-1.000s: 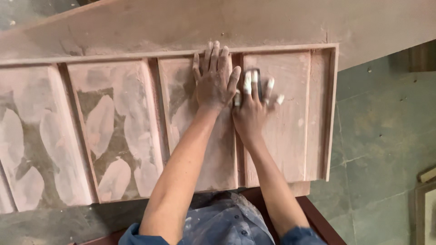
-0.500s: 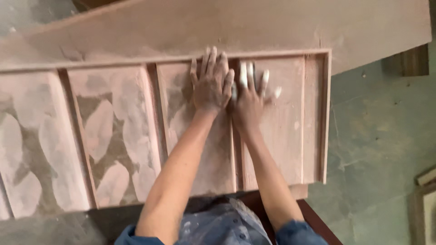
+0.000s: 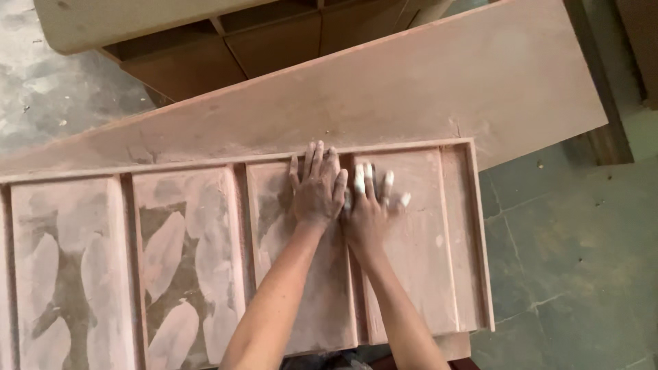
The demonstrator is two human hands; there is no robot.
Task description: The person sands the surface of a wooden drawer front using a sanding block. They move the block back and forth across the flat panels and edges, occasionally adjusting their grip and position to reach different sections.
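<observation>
A long reddish-brown wooden panel frame [image 3: 480, 226] with several recessed panels lies in front of me. Pale filler patches cover the left panels. My left hand [image 3: 317, 188] lies flat with its fingers spread on the third panel, near the top rail. My right hand [image 3: 373, 205] lies beside it, across the divider and onto the fourth panel. The left thumb touches the right hand. White coats the right fingertips, which press down on a small dark sheet [image 3: 347, 200] that is mostly hidden under the hand.
A large plain board [image 3: 425, 89] lies slanted under and beyond the frame. A brown cabinet with open compartments [image 3: 274, 41] stands behind it. Grey concrete floor [image 3: 576, 247] shows to the right and at the upper left.
Both hands stay near the top of the same two panels and have shifted only slightly. The view has risen, so the far board and the cabinet now show.
</observation>
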